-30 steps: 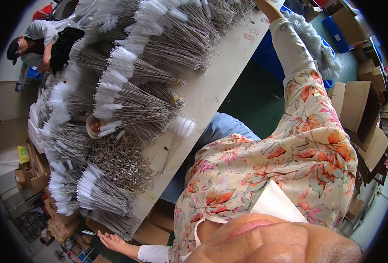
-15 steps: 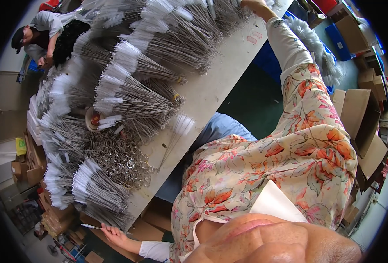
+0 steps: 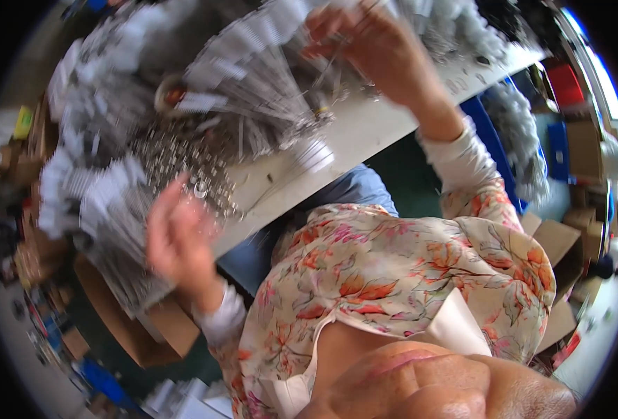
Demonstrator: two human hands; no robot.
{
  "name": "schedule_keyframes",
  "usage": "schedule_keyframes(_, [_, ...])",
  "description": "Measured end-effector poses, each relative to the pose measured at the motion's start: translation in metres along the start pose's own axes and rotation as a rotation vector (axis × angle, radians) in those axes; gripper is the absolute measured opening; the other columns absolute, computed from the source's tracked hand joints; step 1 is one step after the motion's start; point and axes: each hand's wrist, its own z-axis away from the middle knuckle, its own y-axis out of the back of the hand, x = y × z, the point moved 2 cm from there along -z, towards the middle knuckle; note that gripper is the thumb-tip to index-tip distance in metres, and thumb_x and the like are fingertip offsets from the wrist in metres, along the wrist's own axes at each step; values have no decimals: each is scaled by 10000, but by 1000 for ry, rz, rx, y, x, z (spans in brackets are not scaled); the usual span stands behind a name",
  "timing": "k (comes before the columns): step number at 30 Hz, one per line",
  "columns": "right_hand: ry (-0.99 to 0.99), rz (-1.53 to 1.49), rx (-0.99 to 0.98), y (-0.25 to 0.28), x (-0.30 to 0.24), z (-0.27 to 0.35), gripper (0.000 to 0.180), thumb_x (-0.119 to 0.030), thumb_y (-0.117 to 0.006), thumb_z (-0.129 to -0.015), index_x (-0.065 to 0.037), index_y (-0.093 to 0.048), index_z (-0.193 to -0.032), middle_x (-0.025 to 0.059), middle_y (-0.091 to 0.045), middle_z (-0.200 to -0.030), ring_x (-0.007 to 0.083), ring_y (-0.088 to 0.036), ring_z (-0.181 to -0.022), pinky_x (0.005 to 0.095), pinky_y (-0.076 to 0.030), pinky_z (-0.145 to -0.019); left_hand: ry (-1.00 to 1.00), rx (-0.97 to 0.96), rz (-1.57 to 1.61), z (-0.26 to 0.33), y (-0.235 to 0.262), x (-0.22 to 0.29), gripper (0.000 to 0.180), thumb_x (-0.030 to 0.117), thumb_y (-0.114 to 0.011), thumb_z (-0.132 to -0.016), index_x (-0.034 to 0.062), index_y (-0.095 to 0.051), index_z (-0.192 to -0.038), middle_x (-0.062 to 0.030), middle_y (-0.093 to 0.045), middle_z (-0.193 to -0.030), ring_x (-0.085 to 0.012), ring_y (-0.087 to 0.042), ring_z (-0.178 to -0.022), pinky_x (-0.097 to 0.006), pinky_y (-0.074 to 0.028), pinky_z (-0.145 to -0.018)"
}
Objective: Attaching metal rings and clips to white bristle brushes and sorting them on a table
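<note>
Nearest, the left hand [image 3: 180, 241] hangs blurred over the near edge of the white table [image 3: 365, 133], fingers loosely spread and holding nothing, just beside a heap of small silver metal rings [image 3: 183, 157]. Farther along, the right hand [image 3: 375, 52] is raised over the fanned bundles of thin grey wires with white tags [image 3: 253, 84], fingers pinched on a few wire strands.

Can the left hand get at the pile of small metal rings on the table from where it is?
Probably yes. The left hand hangs just at the edge of the metal rings with nothing between them, though the picture is blurred.
</note>
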Motion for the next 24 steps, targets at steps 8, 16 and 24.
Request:
schedule_keyframes(8, [134,491,-34,-104,26,25,285,-255,-587,-883,-69,-627,-1095,112,-537,-1154,188,-477,-1116,306,-392,-927,-719,48,-481,-34,-31,-17,109,37,-616,-832,7,-559,-921,-111,-565,-923,-211,-616,-787,-296,-476,-696])
schedule_keyframes(16, [-651,-619,251,-126,83,50,342,-317,-424,-962,-31,-546,-1103,39,-605,-860,163,-587,-864,266,-480,-802,-713,-89,-322,14,-44,-59,291,20,-661,-723,96,-634,-1003,-58,-527,-973,-190,-562,-767,-294,-459,-642])
schedule_keyframes(24, [-522,-411,65,-125,50,42,218,-220,-491,-944,-39,-594,-1009,-21,-560,-758,46,-374,-588,183,-336,-539,-875,-125,-483,19,-13,-27,433,-2,-700,-694,80,-611,-1110,-111,-490,-1097,-238,-506,-987,-327,-444,-824])
